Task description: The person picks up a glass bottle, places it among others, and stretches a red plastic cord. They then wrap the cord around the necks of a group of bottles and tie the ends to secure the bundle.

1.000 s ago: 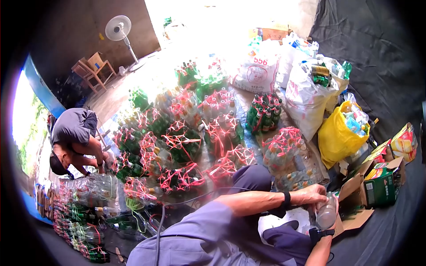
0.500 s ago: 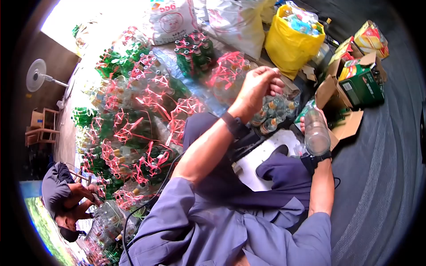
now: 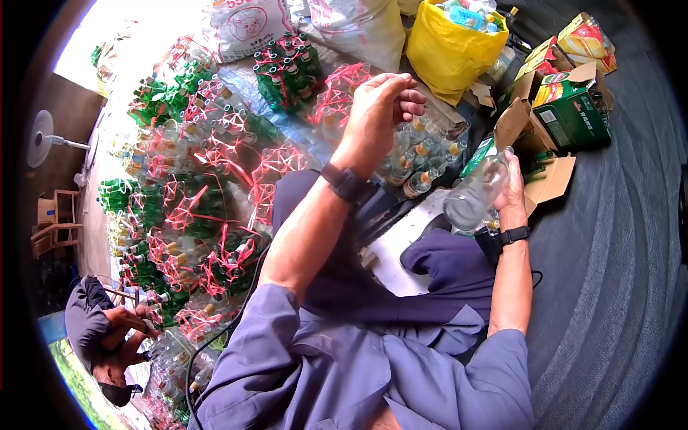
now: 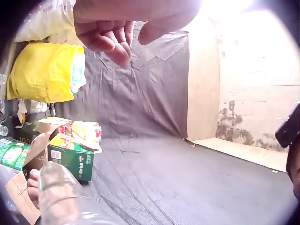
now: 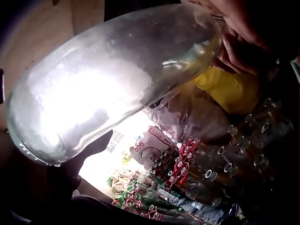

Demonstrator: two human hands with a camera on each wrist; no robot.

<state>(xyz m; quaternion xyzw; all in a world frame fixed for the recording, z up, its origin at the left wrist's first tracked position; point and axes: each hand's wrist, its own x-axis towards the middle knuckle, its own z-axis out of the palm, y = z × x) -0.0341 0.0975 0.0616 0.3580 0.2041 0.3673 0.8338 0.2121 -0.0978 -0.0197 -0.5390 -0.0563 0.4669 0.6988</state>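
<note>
One clear bottle point(image 3: 473, 197) sits gripped in the right hand point(image 3: 511, 188), right of centre; the left hand point(image 3: 387, 107), upper centre, is loosely curled, apparently empty.

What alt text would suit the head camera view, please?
A person holds a clear glass bottle in the right hand; the left hand is empty. Nearby are bottle bundles, a yellow bag and, lower left, another person bending.

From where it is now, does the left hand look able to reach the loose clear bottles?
Probably yes: the left hand looks empty and is near the clear bottles, with nothing seen lying over their necks. The right hand is off to the side, holding another bottle.
</note>
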